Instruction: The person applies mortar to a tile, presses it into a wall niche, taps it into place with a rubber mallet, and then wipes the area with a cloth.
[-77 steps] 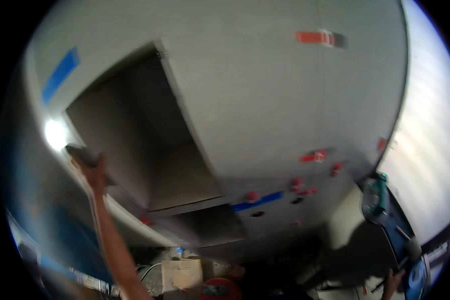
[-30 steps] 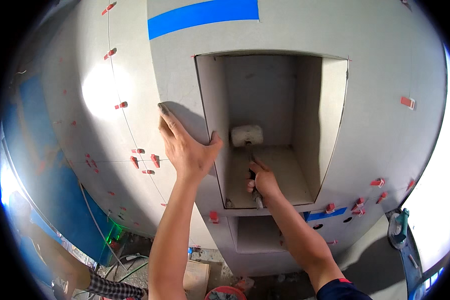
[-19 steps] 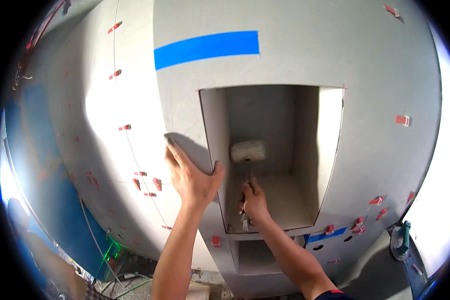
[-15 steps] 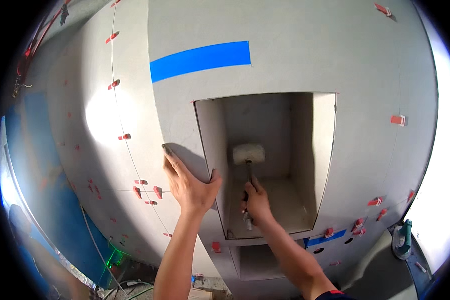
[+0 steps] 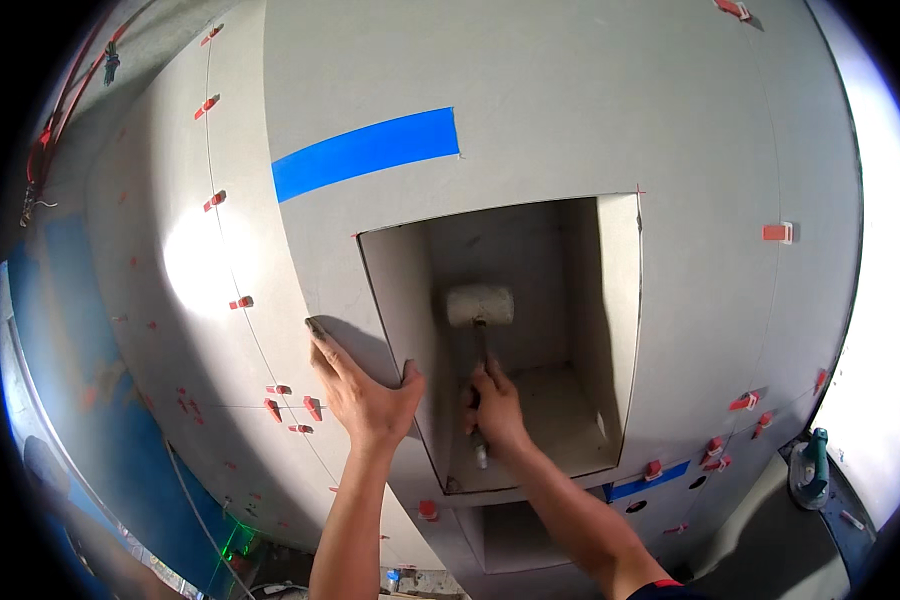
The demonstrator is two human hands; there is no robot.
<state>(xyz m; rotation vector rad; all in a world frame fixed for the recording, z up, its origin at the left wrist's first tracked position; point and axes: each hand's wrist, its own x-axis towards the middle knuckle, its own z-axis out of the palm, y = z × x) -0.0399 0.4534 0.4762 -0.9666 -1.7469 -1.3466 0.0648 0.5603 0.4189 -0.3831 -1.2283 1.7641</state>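
Observation:
My right hand [image 5: 497, 408] is wrapped around the handle of a mallet with a thick whitish head [image 5: 480, 306]. The mallet is inside a rectangular recess [image 5: 618, 330] in the grey tiled wall, its head up near the back face; I cannot tell whether it touches. My left hand [image 5: 365, 400] lies on the wall tile beside the recess's left edge, fingers stretched out and thumb spread toward the opening. It holds nothing.
Blue tape [image 5: 370, 150] runs above the recess. Red levelling clips [image 5: 241, 302] stick out along the tile joints. A second opening [image 5: 515, 535] lies below. At the lower right, a green-handled tool [image 5: 816, 468] rests on a dark ledge. A blue panel [image 5: 80, 340] stands at the left.
The view has shifted, so the recess sits further left in the picture. The mallet head is slightly higher relative to the recess. My left hand keeps its place on the tile.

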